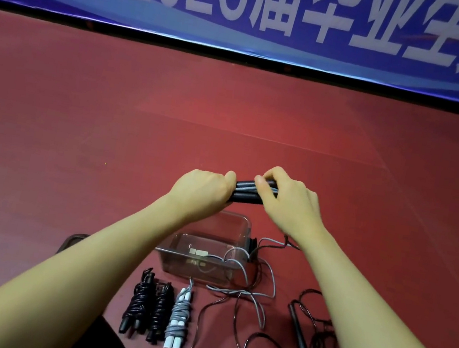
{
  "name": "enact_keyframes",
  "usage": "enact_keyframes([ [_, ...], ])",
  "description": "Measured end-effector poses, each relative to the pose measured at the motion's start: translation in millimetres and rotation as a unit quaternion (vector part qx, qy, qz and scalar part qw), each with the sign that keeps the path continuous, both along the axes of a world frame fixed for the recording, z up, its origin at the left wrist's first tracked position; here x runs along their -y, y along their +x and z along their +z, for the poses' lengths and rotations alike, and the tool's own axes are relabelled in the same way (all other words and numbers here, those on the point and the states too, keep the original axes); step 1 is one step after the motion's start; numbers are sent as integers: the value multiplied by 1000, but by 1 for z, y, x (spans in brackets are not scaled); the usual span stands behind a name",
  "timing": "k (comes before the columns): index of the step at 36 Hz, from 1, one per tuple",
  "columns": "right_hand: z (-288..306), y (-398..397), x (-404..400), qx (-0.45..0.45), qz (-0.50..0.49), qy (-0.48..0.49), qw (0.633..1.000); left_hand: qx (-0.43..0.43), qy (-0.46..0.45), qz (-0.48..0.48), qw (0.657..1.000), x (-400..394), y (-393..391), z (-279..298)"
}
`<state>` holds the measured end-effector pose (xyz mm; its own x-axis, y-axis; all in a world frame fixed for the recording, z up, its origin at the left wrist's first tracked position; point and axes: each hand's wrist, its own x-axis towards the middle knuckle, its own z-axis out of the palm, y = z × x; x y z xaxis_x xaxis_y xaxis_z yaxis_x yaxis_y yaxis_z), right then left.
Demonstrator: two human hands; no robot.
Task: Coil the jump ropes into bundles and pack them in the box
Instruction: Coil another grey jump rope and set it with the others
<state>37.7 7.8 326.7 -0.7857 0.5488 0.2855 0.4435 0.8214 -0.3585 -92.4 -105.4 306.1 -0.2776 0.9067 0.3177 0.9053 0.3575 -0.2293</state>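
**Open floor ahead, clutter below the hands**

Beyond both hands, bare red floor (233, 100) is lying open up to the blue banner (277, 8). Beneath the left hand (202, 190), the clear box (203, 262) is sitting with its top open. Nearer the person, three coiled bundles (157, 312) are lying side by side, and under the right hand (286, 203) loose ropes (256, 306) are sprawling, crossing the box's rim.

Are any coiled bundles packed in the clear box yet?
No: all three coiled bundles lie on the floor in front of the clear box.
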Motion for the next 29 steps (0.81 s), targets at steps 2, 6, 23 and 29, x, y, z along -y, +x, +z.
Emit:
enact_keyframes([
  [2, -2, 1, -3, 4, 29, -50, 998, 8, -5, 17, 1000, 2, -5, 0],
  [6, -8, 0, -11, -50, 84, -129, 987, 21, -34, 49, 998, 8, -16, -3],
  [23, -12, -2, -16, -58, 26, -122, 990, 63, 113, -36, 991, 14, -7, 4],
  [29, -5, 0, -9, -62, 41, -159, 984, 176, 111, 125, 970, 7, -6, 6],
])
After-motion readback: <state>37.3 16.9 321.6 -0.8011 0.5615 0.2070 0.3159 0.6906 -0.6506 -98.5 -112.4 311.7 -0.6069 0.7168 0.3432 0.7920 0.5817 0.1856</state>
